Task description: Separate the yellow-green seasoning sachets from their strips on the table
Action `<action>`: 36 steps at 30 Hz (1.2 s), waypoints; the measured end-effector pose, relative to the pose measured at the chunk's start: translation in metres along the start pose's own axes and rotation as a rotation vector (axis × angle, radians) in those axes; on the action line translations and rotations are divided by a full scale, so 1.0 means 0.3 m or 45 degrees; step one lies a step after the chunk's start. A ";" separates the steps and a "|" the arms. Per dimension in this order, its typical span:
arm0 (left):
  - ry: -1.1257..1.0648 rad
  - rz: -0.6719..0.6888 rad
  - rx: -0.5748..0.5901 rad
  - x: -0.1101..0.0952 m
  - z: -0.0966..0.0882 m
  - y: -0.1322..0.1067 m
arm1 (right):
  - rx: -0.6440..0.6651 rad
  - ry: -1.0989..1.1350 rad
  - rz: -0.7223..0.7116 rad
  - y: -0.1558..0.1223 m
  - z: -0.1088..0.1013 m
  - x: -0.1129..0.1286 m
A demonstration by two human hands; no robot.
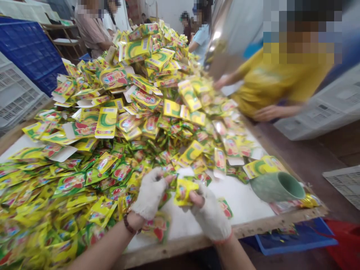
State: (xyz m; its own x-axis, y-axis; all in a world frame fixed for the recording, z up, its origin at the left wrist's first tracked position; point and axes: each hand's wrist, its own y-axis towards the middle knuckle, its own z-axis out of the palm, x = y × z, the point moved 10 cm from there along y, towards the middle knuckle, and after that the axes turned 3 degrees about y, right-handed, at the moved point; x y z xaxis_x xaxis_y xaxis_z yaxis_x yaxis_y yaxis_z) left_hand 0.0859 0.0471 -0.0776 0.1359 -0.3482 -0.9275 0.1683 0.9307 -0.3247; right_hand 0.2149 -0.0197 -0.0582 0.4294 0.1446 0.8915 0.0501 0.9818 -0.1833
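Both my hands wear white fingerless knit gloves. My right hand (pixel 209 213) pinches a small yellow sachet (pixel 184 190) between thumb and fingers near the table's front edge. My left hand (pixel 150 193) is curled closed just left of it, its fingers touching the same sachet and the packets beneath. A huge heap of yellow and green sachets and flat cartons (pixel 126 112) covers the white-topped table (pixel 247 204) in front of me.
A green cup (pixel 277 186) lies on its side at the table's right corner. A person in a yellow shirt (pixel 277 80) reaches into the heap from the right; others stand at the back. Blue crates (pixel 30 52) stand far left, grey crates right, a blue tray (pixel 295 238) below.
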 end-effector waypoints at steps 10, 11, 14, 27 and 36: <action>-0.131 -0.402 0.401 0.029 0.090 -0.041 | 0.055 -0.480 -0.062 0.002 0.001 0.051; -0.104 -0.404 0.408 0.038 0.089 -0.039 | 0.052 -0.513 -0.067 0.003 -0.005 0.051; -0.083 -0.344 0.357 0.057 0.083 -0.025 | -0.044 -0.610 -0.113 0.001 -0.029 0.059; -0.077 -0.143 0.217 0.035 0.070 -0.026 | -0.248 -0.595 -0.024 0.005 -0.059 0.018; 0.521 0.278 0.301 -0.118 0.170 0.016 | -0.256 -0.487 -0.068 0.028 -0.086 0.063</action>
State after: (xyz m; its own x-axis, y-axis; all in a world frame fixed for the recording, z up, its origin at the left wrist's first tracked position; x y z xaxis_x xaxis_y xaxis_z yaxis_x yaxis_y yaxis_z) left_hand 0.1316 0.0582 -0.0369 -0.1926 -0.0325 -0.9807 0.4008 0.9097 -0.1089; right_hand 0.2467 -0.0119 -0.0535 0.0584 0.1670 0.9842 0.2538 0.9510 -0.1764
